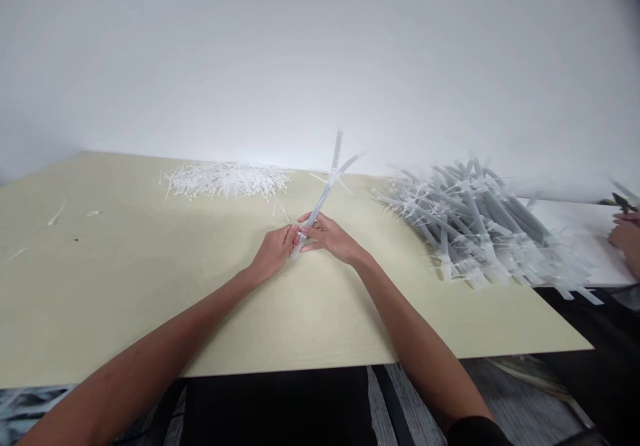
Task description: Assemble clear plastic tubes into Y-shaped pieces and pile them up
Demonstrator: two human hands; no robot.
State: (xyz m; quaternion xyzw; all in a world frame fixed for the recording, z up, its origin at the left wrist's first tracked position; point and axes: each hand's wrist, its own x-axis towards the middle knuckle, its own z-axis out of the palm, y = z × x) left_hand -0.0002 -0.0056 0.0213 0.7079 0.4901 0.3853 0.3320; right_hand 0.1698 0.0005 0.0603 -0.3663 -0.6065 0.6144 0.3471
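Note:
Over the middle of the table I hold a clear plastic tube [323,196], tilted with its top leaning right. It splits into two branches at the upper end, where thin white cable ties [345,185] stick out sideways around it. My right hand [330,236] is closed around the lower part, fingers behind and thumb in front. My left hand [274,251] pinches near the bottom end, its fingertips meeting those of the right. A small white bit, perhaps another tie, shows between the fingertips; its details are blurred.
A heap of white cable ties [227,180] lies at the back left of the pale yellow table [125,286]. On the right is a large pile of tied clear tubes [480,219], some overhanging the edge. Another person's hand [626,236] holds a dark tool at far right.

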